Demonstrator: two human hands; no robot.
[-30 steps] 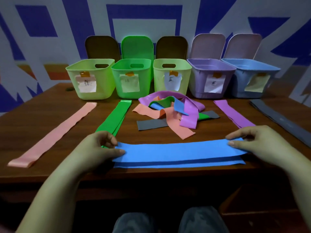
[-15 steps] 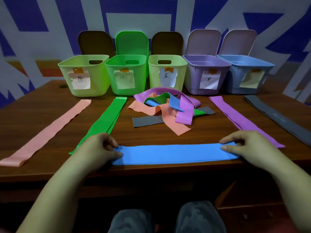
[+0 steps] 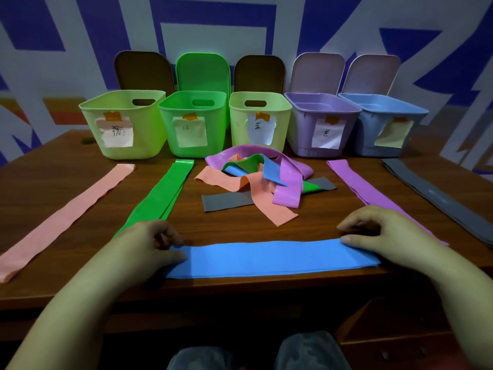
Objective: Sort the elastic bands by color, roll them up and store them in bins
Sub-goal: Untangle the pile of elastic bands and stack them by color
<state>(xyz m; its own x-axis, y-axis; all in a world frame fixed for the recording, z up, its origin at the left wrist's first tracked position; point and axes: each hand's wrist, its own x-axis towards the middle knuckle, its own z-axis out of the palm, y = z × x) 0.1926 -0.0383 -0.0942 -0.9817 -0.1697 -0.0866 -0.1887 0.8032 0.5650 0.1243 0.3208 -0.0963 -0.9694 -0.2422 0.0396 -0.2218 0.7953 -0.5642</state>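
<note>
Left hand (image 3: 149,245), right hand (image 3: 378,233): fingertips pressed onto ends of flat blue elastic band (image 3: 269,259), lower centre, flattening for rolling

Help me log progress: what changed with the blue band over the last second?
The blue band, whose two layers lay offset a second ago, now lies squared up along the table's near edge. The left hand and right hand keep pressing its ends. The mixed pile and bins stayed put.
</note>
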